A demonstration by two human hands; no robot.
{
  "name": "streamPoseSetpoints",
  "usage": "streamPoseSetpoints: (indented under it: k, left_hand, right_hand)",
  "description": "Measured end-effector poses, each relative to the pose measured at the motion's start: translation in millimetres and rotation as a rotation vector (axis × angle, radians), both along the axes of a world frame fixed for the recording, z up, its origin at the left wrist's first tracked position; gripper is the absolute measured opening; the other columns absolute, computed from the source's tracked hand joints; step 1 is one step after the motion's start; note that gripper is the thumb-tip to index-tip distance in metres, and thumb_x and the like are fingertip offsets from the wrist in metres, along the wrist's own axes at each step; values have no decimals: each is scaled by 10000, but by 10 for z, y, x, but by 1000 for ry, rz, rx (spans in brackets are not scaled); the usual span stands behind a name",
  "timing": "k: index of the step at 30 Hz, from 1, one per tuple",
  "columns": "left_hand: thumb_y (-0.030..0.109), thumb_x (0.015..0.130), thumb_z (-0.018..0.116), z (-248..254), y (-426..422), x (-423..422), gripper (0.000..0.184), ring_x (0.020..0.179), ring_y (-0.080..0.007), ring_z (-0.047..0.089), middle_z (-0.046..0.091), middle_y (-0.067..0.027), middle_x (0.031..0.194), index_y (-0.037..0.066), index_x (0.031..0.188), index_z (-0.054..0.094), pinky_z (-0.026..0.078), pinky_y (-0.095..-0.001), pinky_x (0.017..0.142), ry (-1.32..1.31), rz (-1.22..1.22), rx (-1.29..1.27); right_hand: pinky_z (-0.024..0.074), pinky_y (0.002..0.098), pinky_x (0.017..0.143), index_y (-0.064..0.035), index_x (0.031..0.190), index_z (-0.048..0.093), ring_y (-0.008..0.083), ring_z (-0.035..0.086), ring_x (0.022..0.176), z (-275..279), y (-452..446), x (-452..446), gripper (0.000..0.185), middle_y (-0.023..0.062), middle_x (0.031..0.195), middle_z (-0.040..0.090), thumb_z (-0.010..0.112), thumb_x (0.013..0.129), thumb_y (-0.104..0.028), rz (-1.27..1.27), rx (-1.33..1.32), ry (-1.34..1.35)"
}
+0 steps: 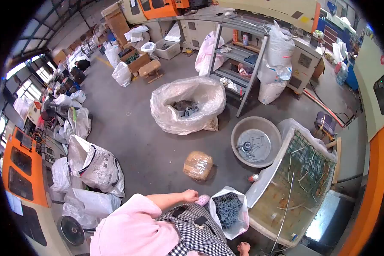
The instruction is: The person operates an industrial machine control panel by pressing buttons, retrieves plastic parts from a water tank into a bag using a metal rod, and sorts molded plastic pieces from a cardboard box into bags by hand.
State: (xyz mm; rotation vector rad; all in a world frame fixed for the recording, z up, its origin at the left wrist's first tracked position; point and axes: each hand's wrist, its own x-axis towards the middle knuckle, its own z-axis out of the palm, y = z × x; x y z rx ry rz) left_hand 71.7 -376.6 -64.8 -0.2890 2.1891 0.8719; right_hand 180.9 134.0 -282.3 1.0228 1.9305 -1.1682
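My left hand (190,196) hangs in front of me with its fingers curled in; I see nothing in it. It is just above a pink shoe (203,199), near a taped brown bundle (198,166) on the floor. At the bottom edge my right hand (243,248) shows only in part, its fingers curled and no object visible in them. Between the hands stands a white bag (241,229) full of grey-blue plastic pieces (228,209). A tank of murky water (281,197) with a thin rod across it stands right of the bag.
A grey basin (236,149) holds a ring and thin pieces. Farther off sits a large plastic-lined bag (168,118) with grey parts. A metal step stand (239,55) and stacked white sacks (277,51) stand behind. More sacks (99,170) and an orange machine (23,166) line the left.
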Motion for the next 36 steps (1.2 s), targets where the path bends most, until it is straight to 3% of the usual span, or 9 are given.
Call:
streamPoseSetpoints:
  k: [3,4,5,10,12,14,15,19,36]
  left_hand:
    - [344,779,564,-21,-574,-130,327,894,-313,594,634,-156,913,52,913,627,463,-407,793,1,15,-18]
    - [350,769,565,-105,-786,-148,336,899,-309,594,634,-156,915,55,918,628,464,-407,796,41,-19,-115]
    - [347,760,564,-84,-1003,-145,341,897,-309,595,635,-155,912,57,927,628,465,-407,795,-15,115,-98]
    - [317,748,510,-279,-1871,154,325,864,-323,606,639,-166,875,34,820,651,479,-413,781,12,290,-304]
    - [297,751,514,-662,-2170,472,291,783,-320,622,644,-152,788,47,716,657,501,-392,728,18,194,-223]
    - [302,745,532,-888,-2294,715,264,759,-285,631,648,-115,748,78,688,658,507,-376,708,84,-401,-467]
    - [279,695,578,-1150,-2270,886,183,750,-276,631,633,-93,683,119,678,664,507,-385,688,-145,438,-225]
    - [138,826,552,-781,-1969,1107,145,510,-187,574,563,-109,665,5,774,527,508,-340,427,-287,882,194]
    - [131,887,495,-566,-1285,-319,125,536,-203,581,579,-111,686,7,900,487,492,-306,457,-304,406,267]
  right_hand:
    - [466,379,775,-102,1166,541,207,615,889,290,-378,-4,473,138,992,639,619,784,-371,554,11,-31]
    - [453,342,765,-55,1097,551,210,593,860,-167,-408,134,444,112,928,633,621,778,-357,466,-77,-75]
    - [463,299,399,52,932,573,219,582,489,89,-672,130,224,101,643,571,603,770,-99,-31,-103,6]
    - [479,273,472,47,820,622,179,605,537,1051,-1383,-306,192,90,604,588,607,734,-125,731,185,372]
    - [489,283,517,27,827,630,166,612,579,275,-1156,-258,196,84,627,599,605,740,-146,482,74,310]
    - [476,325,587,4,908,615,186,596,641,1125,-1476,-583,245,108,717,607,586,762,-191,564,110,303]
    - [472,342,632,0,929,611,219,591,702,1279,-1561,-645,271,129,770,606,575,772,-218,663,146,345]
    - [454,409,812,-18,1016,594,354,570,944,1822,-1691,-703,375,213,985,601,532,810,-326,663,278,354]
    - [443,386,852,-54,1002,637,309,571,982,1275,-1309,1513,402,155,1049,607,562,769,-373,230,282,-108]
